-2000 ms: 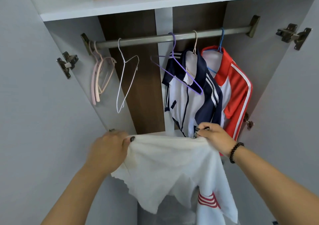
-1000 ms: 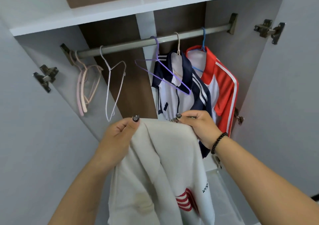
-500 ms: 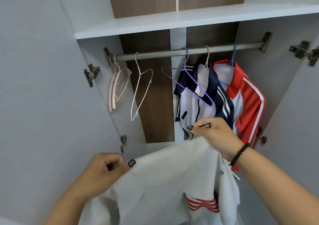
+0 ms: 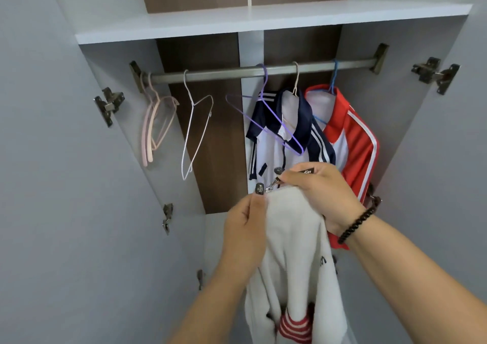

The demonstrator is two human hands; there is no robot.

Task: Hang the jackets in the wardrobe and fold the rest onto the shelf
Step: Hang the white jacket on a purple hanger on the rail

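Over on the left of the rail (image 4: 224,72), a pair of pink hangers (image 4: 155,125) dangle bare, and beside them a white wire hanger (image 4: 196,130) hangs free too, with a purple hanger (image 4: 274,125) just to its right, lying across the front of the navy-and-white jacket (image 4: 279,143). Coming down and toward the middle, the left hand (image 4: 246,234) is pinching the top edge of the white garment (image 4: 295,259), thumb up on the fabric, fingers curled behind it. Right against it, the right hand (image 4: 322,193) is gripping the same top edge, a small zip pull and a dark label showing at its fingertips. So both hands are closed on the cloth and nearly touching at its top, and the garment drops straight down from them, long axis vertical, red stripes low near the bottom of the frame. Here is what matters: the empty hangers sit up and to the left of the hands, the white one nearest the left hand, while the shelf (image 4: 263,22) lies above the rail. If this piece counts as a jacket, the left hand looks better placed to reach for a hanger. Far right, the red-and-white jacket (image 4: 353,143) is already hung on a blue hanger (image 4: 333,85).
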